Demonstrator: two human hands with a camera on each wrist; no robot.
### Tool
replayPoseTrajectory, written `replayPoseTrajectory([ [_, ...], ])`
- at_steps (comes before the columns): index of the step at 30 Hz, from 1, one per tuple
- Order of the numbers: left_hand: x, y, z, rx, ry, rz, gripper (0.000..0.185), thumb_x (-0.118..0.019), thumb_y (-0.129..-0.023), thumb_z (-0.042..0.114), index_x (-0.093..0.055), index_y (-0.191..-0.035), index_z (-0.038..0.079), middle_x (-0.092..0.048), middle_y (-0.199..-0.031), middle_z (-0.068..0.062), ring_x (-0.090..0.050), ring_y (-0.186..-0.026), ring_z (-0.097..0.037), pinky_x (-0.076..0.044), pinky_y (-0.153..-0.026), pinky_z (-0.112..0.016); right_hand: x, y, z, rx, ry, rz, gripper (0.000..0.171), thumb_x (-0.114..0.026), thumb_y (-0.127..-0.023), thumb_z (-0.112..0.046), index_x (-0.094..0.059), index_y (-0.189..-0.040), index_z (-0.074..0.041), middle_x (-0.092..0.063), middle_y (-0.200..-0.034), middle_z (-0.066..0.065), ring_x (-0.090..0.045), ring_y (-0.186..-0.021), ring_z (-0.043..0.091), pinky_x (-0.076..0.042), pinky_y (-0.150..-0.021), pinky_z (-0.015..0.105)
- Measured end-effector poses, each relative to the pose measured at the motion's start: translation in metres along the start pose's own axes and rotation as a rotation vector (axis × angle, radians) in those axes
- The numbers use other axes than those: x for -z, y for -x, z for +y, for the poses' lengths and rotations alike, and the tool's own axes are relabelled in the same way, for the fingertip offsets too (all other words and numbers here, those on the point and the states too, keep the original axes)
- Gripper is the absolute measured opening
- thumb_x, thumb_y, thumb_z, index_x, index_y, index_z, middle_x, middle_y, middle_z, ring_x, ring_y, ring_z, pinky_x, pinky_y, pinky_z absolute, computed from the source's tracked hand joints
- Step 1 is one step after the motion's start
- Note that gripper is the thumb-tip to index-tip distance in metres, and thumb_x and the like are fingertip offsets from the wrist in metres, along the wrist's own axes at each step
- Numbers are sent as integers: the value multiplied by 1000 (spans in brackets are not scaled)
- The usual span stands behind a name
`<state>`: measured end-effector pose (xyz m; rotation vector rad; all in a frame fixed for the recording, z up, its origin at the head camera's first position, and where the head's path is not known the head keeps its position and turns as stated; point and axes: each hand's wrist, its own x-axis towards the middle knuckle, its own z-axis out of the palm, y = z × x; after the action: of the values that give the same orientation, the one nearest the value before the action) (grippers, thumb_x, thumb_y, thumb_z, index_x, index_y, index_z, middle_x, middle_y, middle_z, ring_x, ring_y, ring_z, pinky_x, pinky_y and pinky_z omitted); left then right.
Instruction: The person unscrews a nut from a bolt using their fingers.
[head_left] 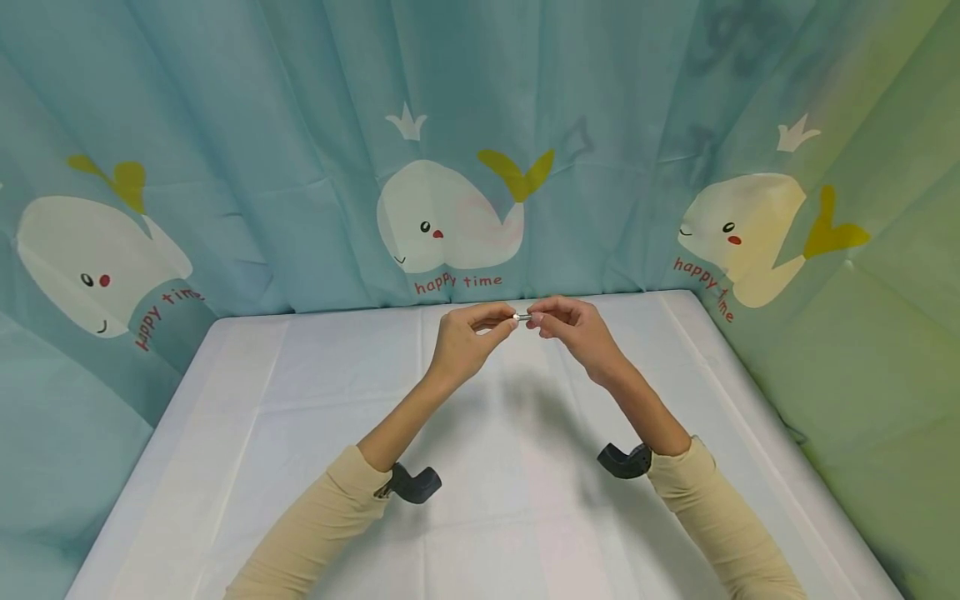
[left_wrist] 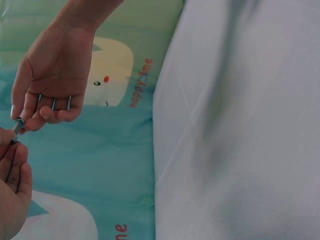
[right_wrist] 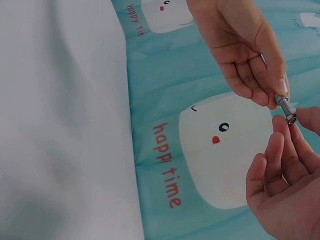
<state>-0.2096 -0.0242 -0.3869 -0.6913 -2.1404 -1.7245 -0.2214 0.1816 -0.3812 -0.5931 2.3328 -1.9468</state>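
A small silver metal bolt (head_left: 523, 317) is held level between the two hands, above the far end of the table. My left hand (head_left: 463, 340) pinches its left end between thumb and fingertips. At the other end, the thumb and fingertips of my right hand (head_left: 581, 333) grip it. The right wrist view shows the bolt's threaded shank (right_wrist: 285, 106) running between a wider piece at each end. Its end by the right hand (right_wrist: 287, 190) has a hex outline. In the left wrist view, fingers partly hide the bolt (left_wrist: 17, 127).
A white cloth (head_left: 337, 433) covers the table. Blue-green curtains (head_left: 315, 233) printed with whales hang along the back and sides. Dark curved mounts stick out from the left wrist (head_left: 416, 483) and the right wrist (head_left: 624, 461), beside beige sleeves.
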Motion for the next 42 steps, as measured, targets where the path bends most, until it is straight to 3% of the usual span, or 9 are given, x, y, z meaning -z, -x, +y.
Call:
replayPoseTrajectory([
  [9,0,0,-1,-7,-12,-6,10,-75,-90,7,-77,-99,2,-75,-92,-6,-72,-87,-18,-57,-83,-29,1,1,1,55,-61,-11,24,-64,-95,-2,-62,-114,12,-69,-97,-3,-64,-90,17,-54,-84,27],
  [17,0,1,-1,10,-11,-9,10,-74,-91,6,-76,-99,0,-75,-92,-6,-72,-88,-18,-57,-83,-29,1,0,2,99,-59,-26,18,-65,-93,4,-64,-109,9,-68,-98,-2,-61,-83,18,-52,-76,25],
  [25,0,1,0,6,-20,-9,10,-74,-90,5,-76,-99,-1,-75,-93,-7,-72,-87,-16,-56,-83,-27,1,1,0,47,-64,-38,26,-62,-96,-4,-60,-121,4,-66,-111,4,-63,-88,19,-53,-83,30],
  [32,0,0,0,-15,-2,-6,10,-74,-90,6,-76,-98,1,-75,-93,-7,-72,-87,-18,-57,-82,-29,-1,0,-1,-52,-10,7,30,-63,-100,-19,-65,-115,7,-70,-94,2,-62,-84,21,-53,-84,29],
  [42,0,1,-1,0,-2,5,9,-75,-90,7,-77,-98,3,-75,-92,-7,-73,-86,-20,-57,-82,-31,0,1,2,39,-37,-12,23,-65,-95,-2,-63,-115,10,-68,-97,-2,-62,-87,16,-53,-81,27],
])
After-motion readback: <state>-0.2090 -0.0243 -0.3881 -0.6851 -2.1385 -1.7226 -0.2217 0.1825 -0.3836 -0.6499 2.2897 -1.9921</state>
